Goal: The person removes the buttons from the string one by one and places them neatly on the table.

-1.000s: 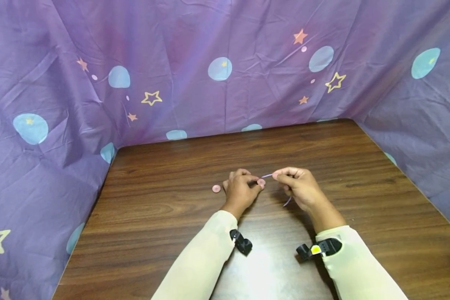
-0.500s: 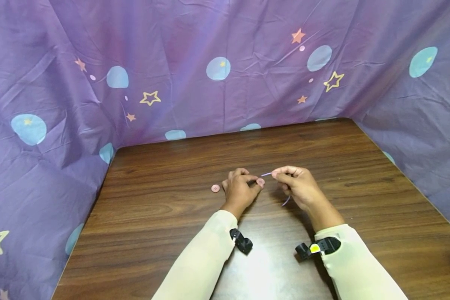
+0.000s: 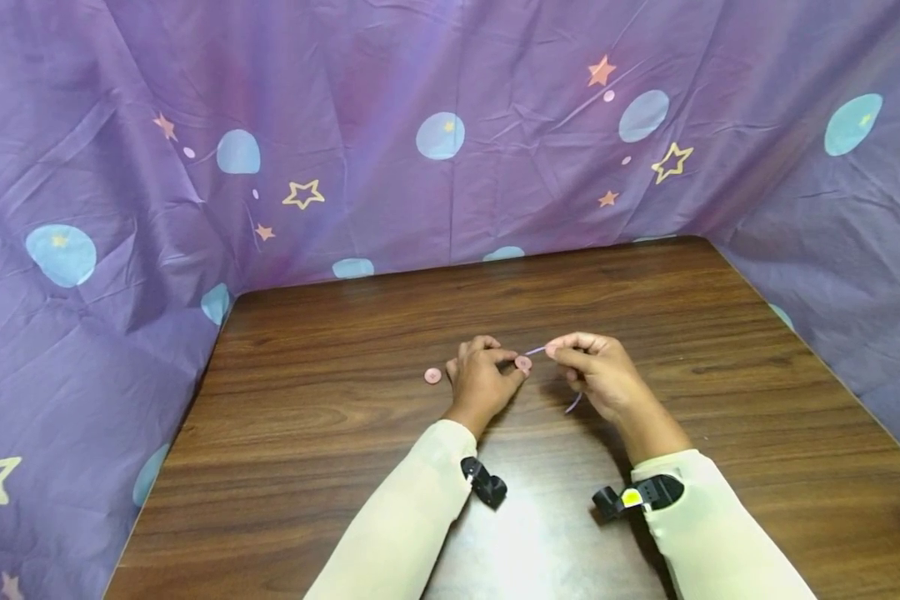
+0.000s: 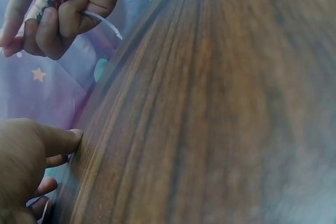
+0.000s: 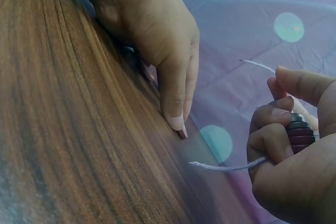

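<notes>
My left hand (image 3: 482, 379) pinches a pink button (image 3: 522, 363) between thumb and fingers, low over the wooden table. Seen edge-on in the right wrist view, that button (image 5: 184, 131) stands tilted at the fingertips. My right hand (image 3: 596, 371) pinches a thin pale purple string (image 3: 536, 350) near one end, and its short tip points left at the button's upper edge. A stack of dark red and grey discs (image 5: 300, 135) sits on the string inside the curled right fingers. The string's other end (image 5: 220, 168) hangs out below that hand.
Another pink button (image 3: 432, 376) lies flat on the table (image 3: 307, 467), just left of my left hand. Purple patterned cloth (image 3: 360, 150) hangs behind and at both sides of the table. Each sleeve carries a black wrist camera (image 3: 485, 483).
The string tip rose slightly off the pink button half a second ago and is back at its upper edge now. Both hands stay almost in place, with the same grips.
</notes>
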The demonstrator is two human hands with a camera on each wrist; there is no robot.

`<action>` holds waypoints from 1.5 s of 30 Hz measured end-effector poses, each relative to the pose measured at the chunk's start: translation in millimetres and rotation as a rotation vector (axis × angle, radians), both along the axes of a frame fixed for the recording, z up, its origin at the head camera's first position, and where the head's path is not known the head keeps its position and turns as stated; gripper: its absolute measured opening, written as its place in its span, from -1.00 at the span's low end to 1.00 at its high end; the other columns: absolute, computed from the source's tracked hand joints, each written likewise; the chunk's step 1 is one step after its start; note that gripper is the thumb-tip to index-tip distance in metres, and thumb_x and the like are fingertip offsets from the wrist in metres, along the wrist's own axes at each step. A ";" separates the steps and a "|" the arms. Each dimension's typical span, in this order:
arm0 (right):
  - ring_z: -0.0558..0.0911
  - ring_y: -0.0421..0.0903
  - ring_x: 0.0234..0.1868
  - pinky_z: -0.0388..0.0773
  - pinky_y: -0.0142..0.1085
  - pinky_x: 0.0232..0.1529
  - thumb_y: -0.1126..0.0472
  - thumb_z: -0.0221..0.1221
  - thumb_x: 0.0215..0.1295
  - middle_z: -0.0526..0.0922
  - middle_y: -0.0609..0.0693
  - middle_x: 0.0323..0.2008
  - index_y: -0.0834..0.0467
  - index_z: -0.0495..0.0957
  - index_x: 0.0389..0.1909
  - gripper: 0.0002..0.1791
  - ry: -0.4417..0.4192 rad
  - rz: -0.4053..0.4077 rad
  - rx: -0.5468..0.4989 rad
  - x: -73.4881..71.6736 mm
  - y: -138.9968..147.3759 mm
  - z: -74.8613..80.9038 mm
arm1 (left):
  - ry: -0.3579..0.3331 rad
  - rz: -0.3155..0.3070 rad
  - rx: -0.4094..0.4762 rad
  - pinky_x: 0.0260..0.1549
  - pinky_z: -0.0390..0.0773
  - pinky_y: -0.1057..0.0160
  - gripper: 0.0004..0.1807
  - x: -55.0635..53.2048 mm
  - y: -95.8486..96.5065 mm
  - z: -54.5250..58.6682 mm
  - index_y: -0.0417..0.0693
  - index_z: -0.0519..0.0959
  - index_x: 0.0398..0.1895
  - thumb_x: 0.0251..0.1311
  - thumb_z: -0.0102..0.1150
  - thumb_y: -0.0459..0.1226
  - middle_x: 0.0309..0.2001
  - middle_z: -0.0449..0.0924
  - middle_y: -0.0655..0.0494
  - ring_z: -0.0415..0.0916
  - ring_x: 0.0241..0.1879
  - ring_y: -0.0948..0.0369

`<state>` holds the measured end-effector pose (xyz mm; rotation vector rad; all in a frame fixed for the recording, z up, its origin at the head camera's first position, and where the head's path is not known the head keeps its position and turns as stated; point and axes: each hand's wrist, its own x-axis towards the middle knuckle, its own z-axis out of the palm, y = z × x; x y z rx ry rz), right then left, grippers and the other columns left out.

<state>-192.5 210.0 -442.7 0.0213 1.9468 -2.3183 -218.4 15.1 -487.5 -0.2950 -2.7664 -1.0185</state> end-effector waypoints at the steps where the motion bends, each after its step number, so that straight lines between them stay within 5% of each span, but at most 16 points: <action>1: 0.46 -0.33 -0.53 0.34 -0.52 -0.56 0.41 0.26 0.49 0.75 -0.26 -0.42 0.00 0.82 -0.37 -0.70 0.000 0.002 0.000 0.0 0.1 0.1 | 0.000 0.000 0.000 0.19 0.35 -0.08 -0.68 -0.1 0.2 0.1 0.20 0.87 0.02 0.24 0.57 0.02 0.20 0.67 0.13 0.52 0.27 0.06; 11: 0.47 -0.32 -0.51 0.36 -0.50 -0.54 0.33 0.37 0.44 0.70 -0.24 -0.43 0.05 0.81 -0.28 -0.87 -0.013 0.020 -0.006 0.0 1.5 0.2 | -0.023 0.009 0.002 0.22 0.36 -0.09 -0.68 0.5 1.4 1.4 0.20 0.87 0.03 0.28 0.54 0.04 0.22 0.67 0.15 0.51 0.29 0.07; 16: 0.52 -0.29 -0.42 0.38 -0.47 -0.47 0.42 0.15 0.53 0.61 -0.24 -0.43 -0.07 0.72 -0.21 -0.68 -0.043 0.080 -0.047 1.4 3.4 2.6 | -0.012 0.008 0.004 0.21 0.37 -0.10 -0.67 0.9 1.2 1.5 0.19 0.87 0.03 0.27 0.54 0.04 0.20 0.68 0.15 0.52 0.28 0.07; 22: 0.56 -0.25 -0.30 0.41 -0.46 -0.40 0.46 0.01 0.59 0.65 -0.18 -0.30 0.07 0.43 -0.04 -0.79 -0.061 0.154 -0.129 2.3 5.2 4.1 | -0.004 0.010 0.023 0.22 0.37 -0.11 -0.63 2.0 -0.3 1.9 0.17 0.86 0.06 0.22 0.59 0.00 0.20 0.69 0.14 0.54 0.28 0.05; 30: 0.53 -0.28 -0.32 0.55 -0.47 -0.32 0.36 0.12 0.63 0.62 -0.19 -0.35 -0.08 0.78 -0.06 -0.68 -0.025 0.102 -0.071 1.8 6.3 3.6 | -0.014 -0.012 0.055 0.28 0.32 -0.08 -0.45 5.3 -2.8 2.5 0.13 0.81 0.18 0.10 0.68 0.03 0.23 0.68 0.12 0.53 0.30 0.07; 38: 0.59 -0.29 -0.27 0.58 -0.46 -0.24 0.50 0.09 0.49 0.63 -0.17 -0.31 -0.12 0.79 -0.02 -0.53 -0.019 0.084 -0.067 4.3 4.3 4.1 | -0.011 -0.057 0.111 0.32 0.30 -0.08 -0.36 9.9 -8.6 -0.8 0.12 0.76 0.27 0.09 0.69 0.01 0.35 0.60 0.03 0.49 0.39 0.05; 42: 0.57 -0.28 -0.30 0.56 -0.47 -0.27 0.55 0.06 0.45 0.60 -0.17 -0.33 -0.08 0.79 0.00 -0.49 -0.005 0.065 -0.099 2.8 4.7 3.6 | 0.050 -0.078 0.178 0.38 0.34 -0.10 -0.38 13.1 -11.7 -3.8 0.07 0.77 0.25 0.09 0.70 -0.05 0.37 0.57 -0.04 0.47 0.41 0.00; 45: 0.56 -0.29 -0.34 0.56 -0.49 -0.30 0.58 0.09 0.45 0.60 -0.17 -0.34 -0.05 0.80 0.00 -0.50 0.011 0.071 -0.138 1.3 4.6 3.3 | 0.156 -0.091 0.209 0.42 0.39 -0.12 -0.42 15.7 -14.3 -6.7 0.04 0.80 0.20 0.05 0.71 -0.10 0.33 0.59 -0.09 0.48 0.39 -0.02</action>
